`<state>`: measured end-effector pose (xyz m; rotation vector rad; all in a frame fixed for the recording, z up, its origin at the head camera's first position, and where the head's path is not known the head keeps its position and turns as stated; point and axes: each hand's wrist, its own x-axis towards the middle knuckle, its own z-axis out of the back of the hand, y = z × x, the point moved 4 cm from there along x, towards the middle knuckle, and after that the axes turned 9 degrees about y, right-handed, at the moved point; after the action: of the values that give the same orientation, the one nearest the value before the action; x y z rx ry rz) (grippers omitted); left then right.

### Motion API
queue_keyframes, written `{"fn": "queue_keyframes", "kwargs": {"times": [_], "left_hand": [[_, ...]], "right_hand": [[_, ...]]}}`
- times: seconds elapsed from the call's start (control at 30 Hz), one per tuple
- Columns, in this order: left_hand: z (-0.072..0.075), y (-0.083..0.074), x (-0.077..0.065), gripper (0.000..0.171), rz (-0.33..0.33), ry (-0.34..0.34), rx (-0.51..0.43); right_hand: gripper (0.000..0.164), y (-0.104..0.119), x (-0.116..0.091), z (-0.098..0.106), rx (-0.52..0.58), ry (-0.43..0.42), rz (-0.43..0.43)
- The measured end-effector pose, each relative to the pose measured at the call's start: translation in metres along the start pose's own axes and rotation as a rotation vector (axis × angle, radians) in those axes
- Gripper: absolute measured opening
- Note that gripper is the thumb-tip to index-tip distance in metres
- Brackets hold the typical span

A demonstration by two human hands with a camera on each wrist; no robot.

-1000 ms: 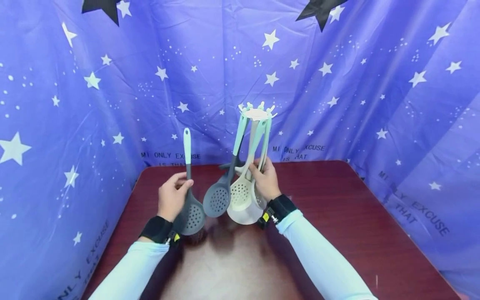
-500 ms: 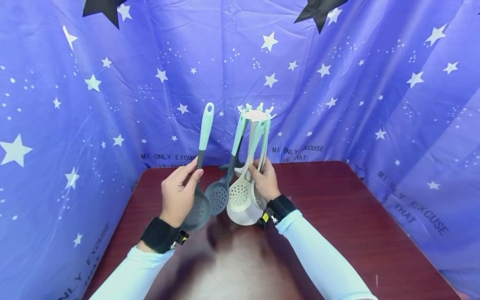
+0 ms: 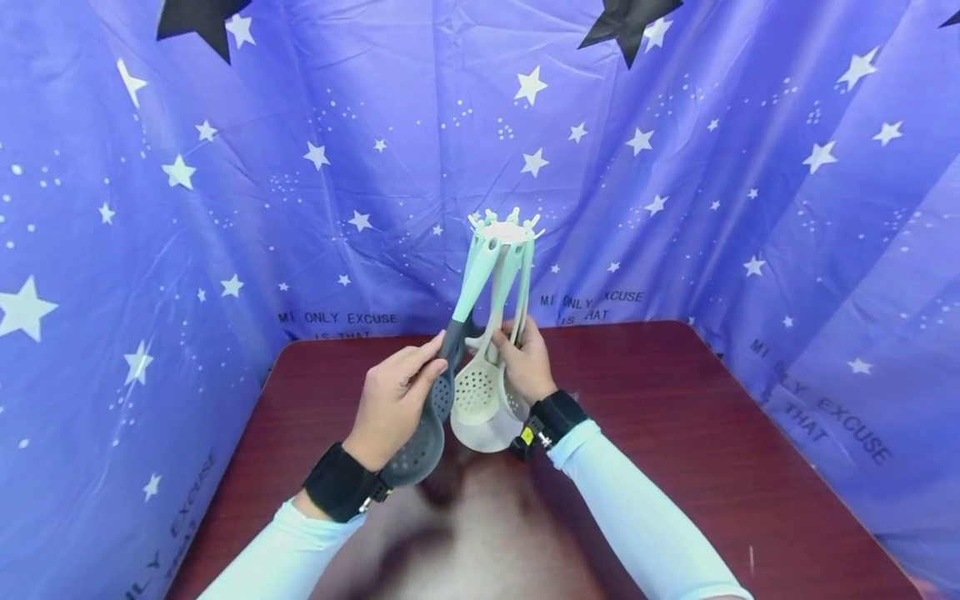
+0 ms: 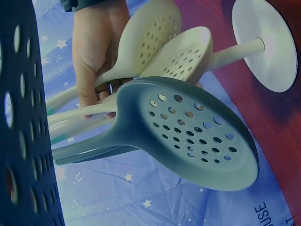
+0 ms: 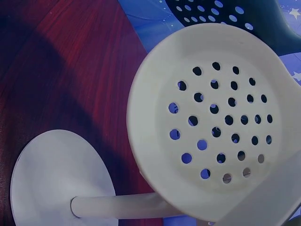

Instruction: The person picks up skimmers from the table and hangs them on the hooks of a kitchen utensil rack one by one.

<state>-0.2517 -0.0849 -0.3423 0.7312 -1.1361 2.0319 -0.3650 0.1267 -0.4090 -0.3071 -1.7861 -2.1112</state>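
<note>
My left hand [image 3: 393, 408] pinches the dark grey stem of a skimmer [image 3: 416, 454] with a mint handle. The handle's holed top is at the hooks of a white rotating utensil rack [image 3: 504, 233]; whether it hangs on a hook cannot be told. In the left wrist view, the held skimmer's perforated head [image 4: 26, 122] fills the left edge. Another grey skimmer [image 4: 197, 141] hangs on the rack. My right hand [image 3: 528, 362] grips the rack around its post among the stems of cream skimmers [image 3: 476, 392]; the post inside the grip is hidden.
The rack's round white base [image 4: 265, 44] stands on the dark red wooden table [image 3: 637, 433]. Other utensils hang at the back of the rack, partly hidden. A blue star-printed curtain [image 3: 420, 167] surrounds the table on the far side and both flanks.
My left hand has carried the grey skimmer rightward to the rack, its handle rising and then tilting toward the hooks. The right hand keeps its place.
</note>
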Motion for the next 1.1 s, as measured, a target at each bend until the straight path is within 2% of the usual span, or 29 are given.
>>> {"fn": "queue_keyframes", "kwargs": {"times": [0.2, 0.4, 0.47, 0.7, 0.87, 0.93, 1.1], "left_hand": [[-0.002, 0.001, 0.001, 0.039, 0.008, 0.004, 0.006], [-0.005, 0.004, 0.002, 0.038, 0.038, -0.009, 0.0], [-0.007, 0.006, 0.001, 0.037, 0.055, -0.007, -0.001], [-0.023, 0.011, -0.004, 0.036, 0.159, 0.022, -0.086], [-0.038, 0.015, -0.002, 0.037, 0.246, 0.094, -0.1], [-0.042, 0.017, -0.001, 0.038, 0.263, 0.112, -0.09], [-0.041, 0.025, 0.002, 0.032, 0.286, 0.134, -0.098]], "right_hand": [[0.023, 0.004, -0.002, -0.001, 0.008, 0.007, -0.037], [0.018, 0.036, -0.012, -0.004, 0.01, 0.013, -0.026], [0.019, 0.04, -0.014, -0.005, 0.013, 0.015, -0.016], [0.022, 0.04, -0.014, -0.006, 0.01, 0.023, -0.028], [0.022, 0.018, 0.0, -0.001, -0.041, 0.024, 0.014], [0.025, 0.012, 0.003, 0.002, -0.077, 0.04, 0.033], [0.038, 0.015, 0.001, 0.013, -0.146, 0.133, 0.05]]}}
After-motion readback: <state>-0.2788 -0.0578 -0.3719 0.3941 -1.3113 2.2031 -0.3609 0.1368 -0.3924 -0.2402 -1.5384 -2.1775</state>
